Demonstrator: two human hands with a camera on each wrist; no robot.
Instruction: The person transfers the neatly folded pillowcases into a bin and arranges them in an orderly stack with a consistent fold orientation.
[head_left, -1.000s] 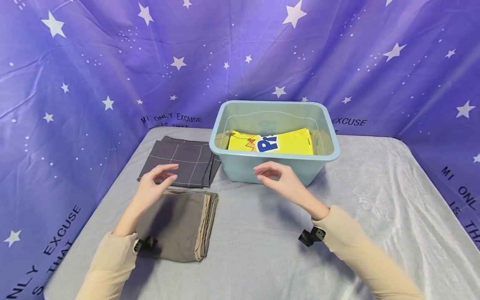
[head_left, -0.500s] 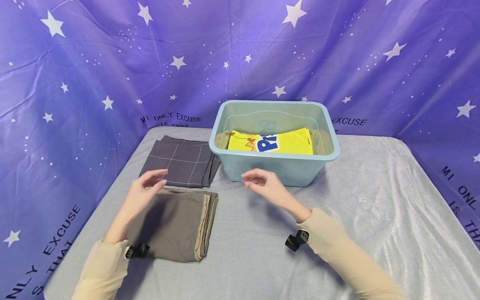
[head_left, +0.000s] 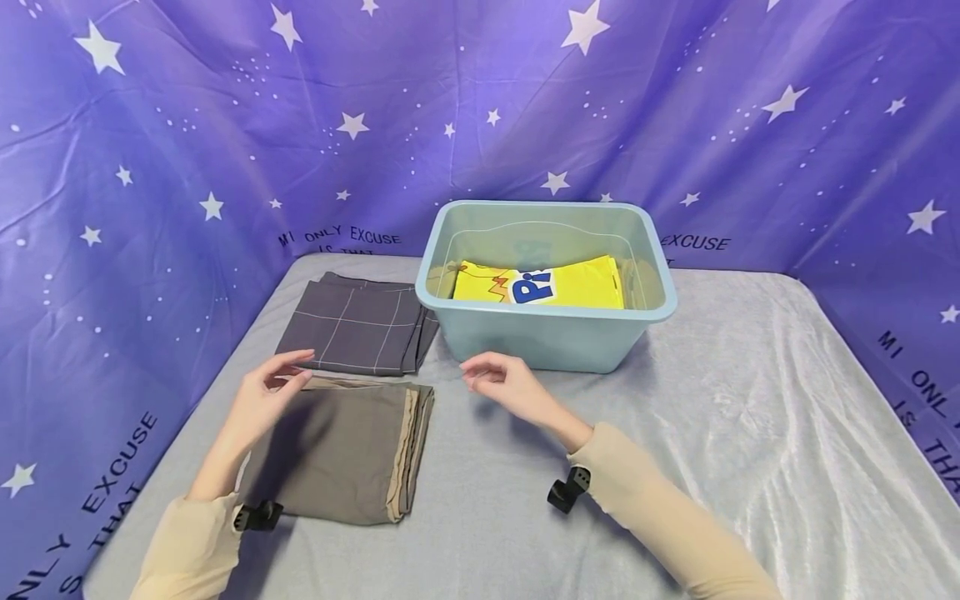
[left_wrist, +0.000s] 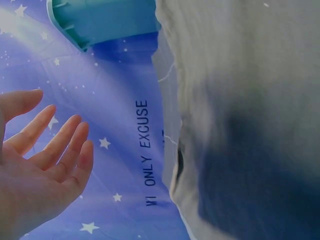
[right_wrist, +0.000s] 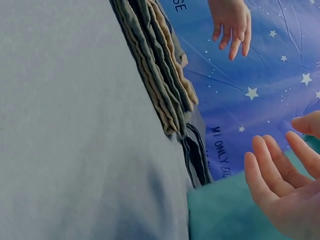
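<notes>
My left hand (head_left: pixel 258 400) hovers over the left side of a folded olive-brown cloth (head_left: pixel 341 454), its fingers loosely bent and holding nothing. In the left wrist view that palm and its spread fingers show beside the brown cloth (left_wrist: pixel 250 75). Between the cloth and the blue-green bin (head_left: pixel 540 337) my right hand (head_left: pixel 517 390) hangs in the air, fingers relaxed, nothing in it. Behind the brown cloth lies a folded dark grey cloth (head_left: pixel 348 325) with white grid lines. The right wrist view shows the brown cloth's stacked layers (right_wrist: pixel 155 65) edge-on.
Inside the bin lies a folded yellow cloth (head_left: pixel 585 283) with blue lettering. The bin stands at the back of a table with a pale grey cover (head_left: pixel 750 417). A purple star-printed curtain (head_left: pixel 450 92) hangs behind and at both sides.
Both hands have moved left and slightly nearer to me, the right one passing from in front of the bin toward the brown cloth. Cloths and bin have stayed put.
</notes>
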